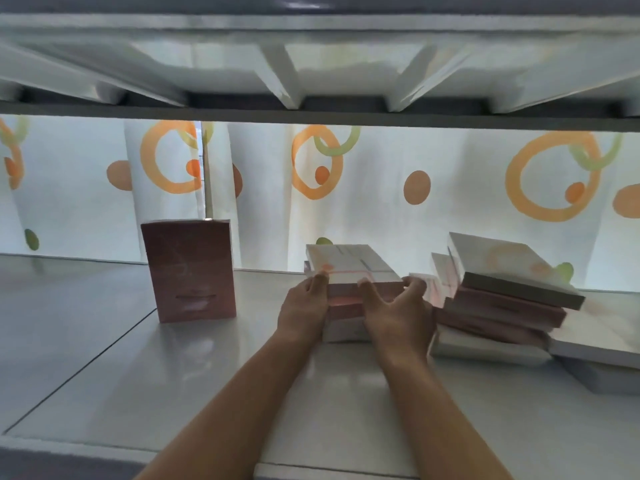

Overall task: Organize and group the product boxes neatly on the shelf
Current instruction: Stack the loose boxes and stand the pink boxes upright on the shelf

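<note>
A stack of flat pink and white boxes (349, 263) lies in the middle of the white shelf (145, 368). My left hand (303, 311) grips its left side, fingertips on the top box's edge. My right hand (398, 311) grips its right front, with the thumb on the front face and the fingers curled round the right corner. One pink box (188, 271) stands upright to the left, apart from the stack. To the right lies an untidy pile of boxes (502, 299), skewed at different angles.
A white curtain with orange rings (415, 188) hangs behind the shelf. The underside of the upper shelf (311, 74) is close overhead. A white box (595, 344) lies flat at the far right edge. A seam (79, 368) runs diagonally through the shelf on the left.
</note>
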`<action>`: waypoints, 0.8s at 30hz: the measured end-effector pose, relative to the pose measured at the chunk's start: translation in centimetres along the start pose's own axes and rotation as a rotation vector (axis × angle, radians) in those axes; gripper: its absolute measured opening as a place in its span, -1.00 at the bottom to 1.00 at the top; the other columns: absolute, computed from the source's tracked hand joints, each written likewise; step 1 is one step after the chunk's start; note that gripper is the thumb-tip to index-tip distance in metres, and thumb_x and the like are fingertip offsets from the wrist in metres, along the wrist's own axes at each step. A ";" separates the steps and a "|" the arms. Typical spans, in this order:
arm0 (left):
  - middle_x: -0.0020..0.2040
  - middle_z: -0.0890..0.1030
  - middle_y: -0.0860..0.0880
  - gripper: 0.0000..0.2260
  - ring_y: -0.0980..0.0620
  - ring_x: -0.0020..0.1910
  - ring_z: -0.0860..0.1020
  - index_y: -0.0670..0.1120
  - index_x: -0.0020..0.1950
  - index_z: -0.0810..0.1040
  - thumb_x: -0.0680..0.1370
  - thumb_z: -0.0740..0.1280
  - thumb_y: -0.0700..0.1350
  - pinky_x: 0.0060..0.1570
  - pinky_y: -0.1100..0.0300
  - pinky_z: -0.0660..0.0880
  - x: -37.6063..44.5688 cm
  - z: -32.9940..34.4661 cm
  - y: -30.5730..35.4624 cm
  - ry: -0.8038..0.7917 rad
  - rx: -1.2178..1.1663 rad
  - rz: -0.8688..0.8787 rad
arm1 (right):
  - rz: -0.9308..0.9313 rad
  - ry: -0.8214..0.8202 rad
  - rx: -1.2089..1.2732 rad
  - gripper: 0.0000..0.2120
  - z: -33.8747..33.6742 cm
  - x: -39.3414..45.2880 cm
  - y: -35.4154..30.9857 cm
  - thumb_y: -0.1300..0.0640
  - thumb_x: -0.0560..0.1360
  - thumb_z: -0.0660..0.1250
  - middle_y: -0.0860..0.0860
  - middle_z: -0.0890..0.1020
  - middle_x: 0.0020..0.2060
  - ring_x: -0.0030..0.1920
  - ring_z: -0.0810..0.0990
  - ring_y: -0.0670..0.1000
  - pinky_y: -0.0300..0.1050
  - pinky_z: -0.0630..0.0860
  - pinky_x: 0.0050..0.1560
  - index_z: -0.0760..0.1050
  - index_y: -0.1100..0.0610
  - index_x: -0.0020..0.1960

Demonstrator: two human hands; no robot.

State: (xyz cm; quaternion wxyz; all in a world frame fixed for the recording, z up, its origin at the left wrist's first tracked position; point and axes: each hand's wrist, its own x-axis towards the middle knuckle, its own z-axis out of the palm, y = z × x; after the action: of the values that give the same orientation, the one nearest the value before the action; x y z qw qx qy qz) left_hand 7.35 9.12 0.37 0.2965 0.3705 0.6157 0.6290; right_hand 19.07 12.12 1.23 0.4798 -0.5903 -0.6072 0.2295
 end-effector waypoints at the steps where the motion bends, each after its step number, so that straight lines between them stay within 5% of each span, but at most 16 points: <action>1: -0.01 0.71 -0.03 -0.54 -0.08 -0.02 0.67 0.02 0.06 0.68 0.46 0.20 0.31 0.13 -0.10 0.56 0.2 0.1 -0.2 -0.004 -0.002 0.012 | 0.000 0.016 0.038 -0.33 0.1 0.2 0.2 -0.25 0.41 0.37 0.16 0.59 0.13 0.19 0.52 0.21 -0.01 0.42 0.17 0.34 0.15 0.33; 5: -0.02 0.71 -0.02 -0.57 -0.06 -0.02 0.67 -0.01 0.06 0.67 0.55 0.15 0.23 0.13 -0.11 0.56 1.2 0.0 -1.1 -0.010 -0.002 0.089 | -0.064 0.040 0.074 -0.40 0.4 0.6 0.3 -0.25 0.43 0.34 0.10 0.62 0.03 0.11 0.57 0.18 -0.02 0.47 0.11 0.33 0.10 0.30; 9: -0.08 0.72 -0.07 -0.45 -0.13 -0.06 0.69 0.03 0.02 0.68 0.46 0.18 0.43 0.07 -0.20 0.57 0.9 -0.1 -1.3 -0.035 -0.039 0.108 | -0.141 0.048 0.097 -0.44 0.3 0.0 0.8 -0.28 0.47 0.28 0.09 0.63 0.08 0.12 0.58 0.16 -0.04 0.45 0.04 0.31 0.06 0.30; 12: -0.17 0.72 0.09 -0.57 0.12 -0.19 0.69 0.03 0.03 0.65 0.57 0.10 0.26 -0.12 0.15 0.64 -0.1 -0.4 -0.8 -0.079 -0.031 0.153 | -0.163 0.060 0.135 -0.50 -0.4 -0.5 1.5 -0.23 0.52 0.25 0.09 0.63 0.10 0.10 0.60 0.12 -0.11 0.46 -0.03 0.36 0.07 0.30; 14: -0.20 0.69 0.23 -0.63 0.32 -0.22 0.63 0.11 0.05 0.61 0.61 0.04 0.19 -0.30 0.46 0.52 -1.0 -0.8 -0.4 -0.112 0.023 0.207 | -0.174 0.094 0.123 -0.60 -1.0 -0.7 1.6 -0.17 0.55 0.22 0.08 0.63 0.06 0.04 0.60 0.10 -0.17 0.37 -0.12 0.41 0.08 0.25; 16: -0.20 0.64 0.32 -0.67 0.44 -0.21 0.57 0.18 0.01 0.58 0.62 0.02 0.17 -0.34 0.56 0.44 -1.3 -1.3 -0.4 -0.092 0.075 0.280 | -0.202 0.125 0.112 -0.68 -1.2 -1.0 1.5 -0.12 0.58 0.19 0.08 0.64 0.00 -0.04 0.59 0.10 -0.18 0.32 -0.14 0.46 0.08 0.18; 24: 0.10 0.60 0.15 -0.53 0.17 0.10 0.55 0.11 0.27 0.55 0.54 0.05 0.27 0.18 0.18 0.51 -2.5 -1.2 -0.2 0.090 0.286 0.546 | -0.228 0.186 0.211 -0.75 -2.8 -2.7 1.7 -0.02 0.57 0.24 0.07 0.62 0.03 0.03 0.57 0.09 -0.09 0.47 0.02 0.47 0.11 0.15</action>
State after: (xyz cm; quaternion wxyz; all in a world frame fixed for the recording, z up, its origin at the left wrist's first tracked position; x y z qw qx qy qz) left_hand 7.72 6.35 0.00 0.0336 0.5319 0.5883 0.6082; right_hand 21.89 9.14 0.22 0.6162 -0.4825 -0.5958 0.1802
